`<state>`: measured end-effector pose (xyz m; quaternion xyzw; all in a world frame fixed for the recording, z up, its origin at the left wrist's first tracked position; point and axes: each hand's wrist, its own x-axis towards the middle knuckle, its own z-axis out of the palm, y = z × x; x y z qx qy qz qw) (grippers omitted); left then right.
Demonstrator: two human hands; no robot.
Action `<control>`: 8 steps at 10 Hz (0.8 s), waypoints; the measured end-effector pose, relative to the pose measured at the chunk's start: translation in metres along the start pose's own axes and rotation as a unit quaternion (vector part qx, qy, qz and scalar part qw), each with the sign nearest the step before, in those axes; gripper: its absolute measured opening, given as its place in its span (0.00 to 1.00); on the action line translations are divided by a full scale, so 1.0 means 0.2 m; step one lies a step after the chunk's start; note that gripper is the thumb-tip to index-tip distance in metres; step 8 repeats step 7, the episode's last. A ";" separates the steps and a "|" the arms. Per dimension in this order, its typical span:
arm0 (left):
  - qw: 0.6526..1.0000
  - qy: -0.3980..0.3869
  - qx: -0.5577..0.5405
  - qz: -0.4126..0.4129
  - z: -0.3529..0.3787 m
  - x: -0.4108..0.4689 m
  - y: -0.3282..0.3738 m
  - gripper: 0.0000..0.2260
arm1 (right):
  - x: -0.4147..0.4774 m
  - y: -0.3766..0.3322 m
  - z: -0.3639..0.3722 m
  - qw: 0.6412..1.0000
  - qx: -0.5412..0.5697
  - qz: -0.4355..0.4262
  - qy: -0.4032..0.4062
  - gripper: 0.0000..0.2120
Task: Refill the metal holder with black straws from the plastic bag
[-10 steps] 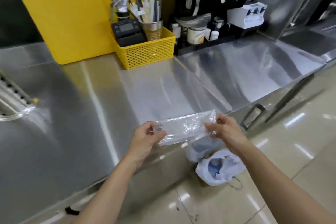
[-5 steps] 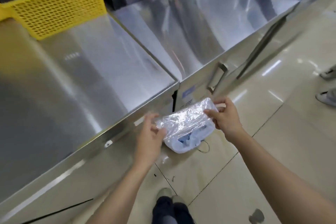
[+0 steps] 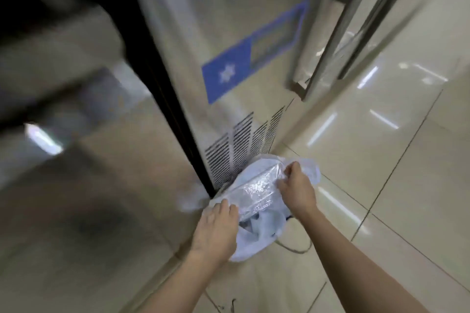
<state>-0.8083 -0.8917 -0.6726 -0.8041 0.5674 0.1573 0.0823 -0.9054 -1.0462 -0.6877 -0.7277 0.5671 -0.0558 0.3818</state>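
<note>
— Two hands on it?
— Yes. Fingers of the left hand (image 3: 216, 226) pinch the near-left end of the clear plastic bag (image 3: 256, 194), and the right hand (image 3: 297, 189) grips its far-right end, knuckles curled.
— Where is the bag?
— Low down, stretched flat between both hands, right over a white bin liner (image 3: 256, 239) on the tiled floor (image 3: 407, 185).
— Around that?
— A steel cabinet (image 3: 223, 20) just beyond (blue label (image 3: 229, 76), vent slots (image 3: 241, 140) near its base). Whether straws remain inside, I cannot tell.
</note>
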 end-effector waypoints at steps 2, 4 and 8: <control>0.989 -0.086 0.109 0.055 0.34 0.29 0.06 0.08 | 0.26 0.30 0.37 0.966 -0.240 -0.100 0.001 0.16; 0.958 -0.231 0.167 0.033 0.48 0.48 0.10 0.14 | 0.33 0.37 0.54 0.842 -0.474 -0.127 -0.223 0.23; 0.997 -0.031 -0.068 -0.007 -0.04 0.23 0.06 0.22 | 0.04 -0.02 0.04 0.900 -0.379 -0.162 -0.144 0.19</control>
